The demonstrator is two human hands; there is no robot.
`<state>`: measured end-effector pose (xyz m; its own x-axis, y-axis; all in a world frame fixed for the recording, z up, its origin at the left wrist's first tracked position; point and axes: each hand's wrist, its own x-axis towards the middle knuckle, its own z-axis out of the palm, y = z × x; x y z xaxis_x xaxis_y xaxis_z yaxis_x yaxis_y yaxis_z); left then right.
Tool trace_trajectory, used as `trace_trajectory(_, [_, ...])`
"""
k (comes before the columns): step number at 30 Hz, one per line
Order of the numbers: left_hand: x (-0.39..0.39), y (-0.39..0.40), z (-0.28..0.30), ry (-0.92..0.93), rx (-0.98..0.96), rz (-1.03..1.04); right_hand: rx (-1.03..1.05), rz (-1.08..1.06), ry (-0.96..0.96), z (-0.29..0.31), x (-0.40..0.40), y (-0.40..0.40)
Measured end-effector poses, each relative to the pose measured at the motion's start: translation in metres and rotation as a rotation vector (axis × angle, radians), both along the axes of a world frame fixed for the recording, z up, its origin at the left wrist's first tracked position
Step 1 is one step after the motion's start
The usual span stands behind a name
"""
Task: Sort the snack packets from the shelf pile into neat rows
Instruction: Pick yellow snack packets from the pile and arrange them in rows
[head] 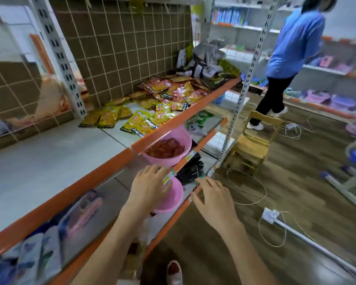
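A loose pile of red and yellow snack packets [174, 90] lies at the far right of the top shelf [49, 153]. Nearer me, several yellow packets [140, 122] lie flat by the shelf's orange front edge, and a few more [106, 117] sit against the tiled back wall. My left hand [149, 187] is held below that shelf, fingers spread, in front of a pink bowl [170, 199]. My right hand [213, 199] hovers open beside it, near the lower shelf's edge. Neither hand holds anything.
A second pink bowl [168, 148] with red packets sits on the shelf below. A grey cloth heap [208, 56] lies at the top shelf's far end. A person in a blue top [294, 44] stands at the right. A wooden chair [254, 140], cables and a power strip [270, 215] occupy the floor.
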<state>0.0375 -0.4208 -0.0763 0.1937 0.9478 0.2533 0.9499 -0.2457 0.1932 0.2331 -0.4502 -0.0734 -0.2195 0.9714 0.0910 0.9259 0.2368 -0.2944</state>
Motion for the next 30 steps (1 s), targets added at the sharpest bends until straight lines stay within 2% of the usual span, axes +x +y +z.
trace_trajectory(8, [-0.021, 0.118, 0.023, -0.165, 0.017, 0.165, 0.007, 0.105, 0.061, 0.014, -0.012, 0.149])
trace_trajectory(13, [-0.051, 0.165, 0.034, -0.179, 0.011, 0.309, 0.011, 0.188, 0.144, 0.017, -0.040, 0.225])
trace_trajectory(19, [-0.099, 0.211, 0.039, -0.122, -0.135, 0.521, -0.035, 0.393, 0.194, 0.032, -0.102, 0.312])
trace_trajectory(23, [-0.126, 0.240, 0.041, -0.111, -0.199, 0.718, -0.171, 0.545, 0.161, 0.036, -0.155, 0.374])
trace_trajectory(25, [-0.143, 0.249, 0.041, -0.170, -0.212, 0.822, -0.261, 0.600, 0.153, 0.034, -0.183, 0.399])
trace_trajectory(30, [-0.166, 0.261, 0.025, -0.228, -0.225, 0.972, -0.267, 0.627, 0.027, 0.021, -0.231, 0.429])
